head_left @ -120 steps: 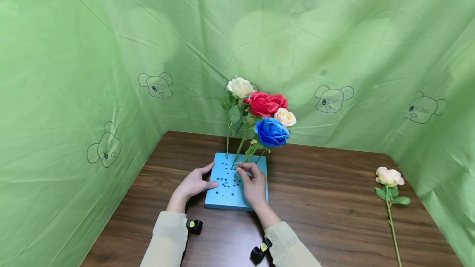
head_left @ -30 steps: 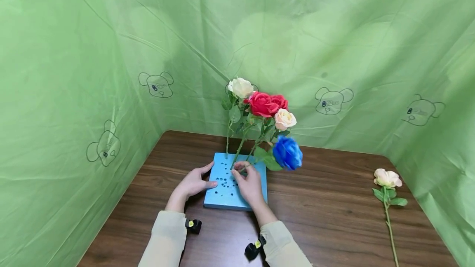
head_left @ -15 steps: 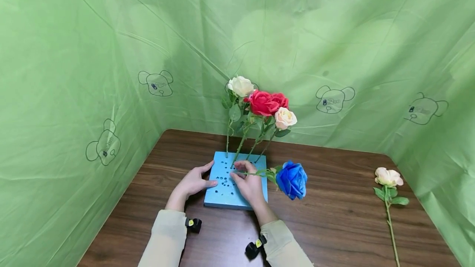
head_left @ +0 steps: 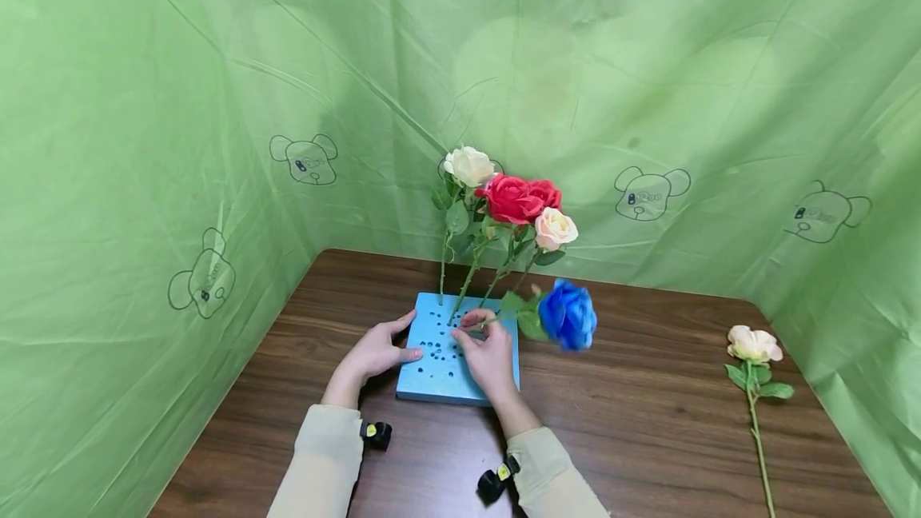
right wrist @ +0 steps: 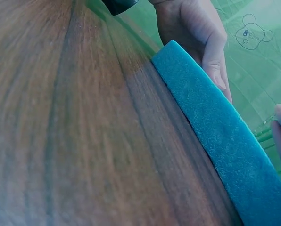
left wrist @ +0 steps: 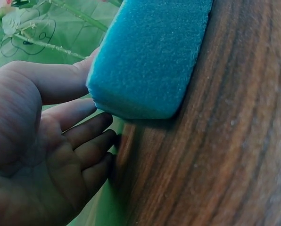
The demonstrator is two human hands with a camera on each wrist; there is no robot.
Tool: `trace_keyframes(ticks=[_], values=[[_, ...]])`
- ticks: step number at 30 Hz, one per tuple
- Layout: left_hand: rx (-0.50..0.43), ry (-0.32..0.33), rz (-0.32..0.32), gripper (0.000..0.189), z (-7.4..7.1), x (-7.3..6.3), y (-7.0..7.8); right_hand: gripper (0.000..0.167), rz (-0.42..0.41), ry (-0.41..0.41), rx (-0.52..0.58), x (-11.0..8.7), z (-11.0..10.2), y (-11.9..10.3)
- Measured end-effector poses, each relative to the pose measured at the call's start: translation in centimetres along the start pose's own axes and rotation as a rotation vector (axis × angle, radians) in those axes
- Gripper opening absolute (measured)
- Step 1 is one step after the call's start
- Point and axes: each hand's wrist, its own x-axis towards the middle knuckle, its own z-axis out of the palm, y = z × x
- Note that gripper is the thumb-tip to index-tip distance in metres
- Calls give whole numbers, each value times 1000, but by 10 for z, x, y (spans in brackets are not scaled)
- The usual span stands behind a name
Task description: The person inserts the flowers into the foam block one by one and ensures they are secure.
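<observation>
A light blue foam block (head_left: 432, 387), dotted with holes, lies on the table. My left hand (head_left: 372, 354) braces its left side, thumb on the top face and the fairly straight fingers (left wrist: 91, 141) along the edge in the left wrist view. Over the block, my right hand (head_left: 492, 358) pinches the stem of a blue rose (head_left: 568, 315) between thumb and fingertips. That rose leans far to the right, its bloom out beyond the block; its stem's lower end is hidden at the fingers. Behind it, a white rose (head_left: 470, 166), red roses (head_left: 512, 198) and a pale peach rose (head_left: 555, 229) stand in the block.
Farther right, a pale pink rose (head_left: 753, 344) with leaves lies on the brown wooden table (head_left: 633, 390). Green cloth (head_left: 403, 62) printed with bear heads hangs behind and at both sides. Each wrist carries a small black camera (head_left: 376, 435).
The blue rose's bloom, upright near the peach rose four seconds ago, has tipped right and down, then risen slightly in the last half second. My left hand keeps its place on the block.
</observation>
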Motion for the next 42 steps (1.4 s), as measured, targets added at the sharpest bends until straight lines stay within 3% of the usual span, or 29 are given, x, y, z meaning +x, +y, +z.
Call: trace_keyframes(ticks=[4,9,12,16,23,34,42], values=[[-12,-1,-1,86,0,0,0,17,-24,11,-29,0,0,0],[-20,-3,-7,86,0,0,0,24,-104,26,-128,3,-2,8],[-29,-10,-2,86,-1,-1,0,25,-68,47,-81,4,-1,9],[-42,-18,0,86,-1,-1,1,12,-26,69,-38,5,0,9],[-38,-18,-1,87,-1,-1,1,14,-75,17,-175,6,-1,8],[-33,-10,1,87,-2,3,1,18,-137,-13,-283,14,3,6],[-28,-17,11,88,0,4,-4,20,-87,-4,-249,14,7,10]])
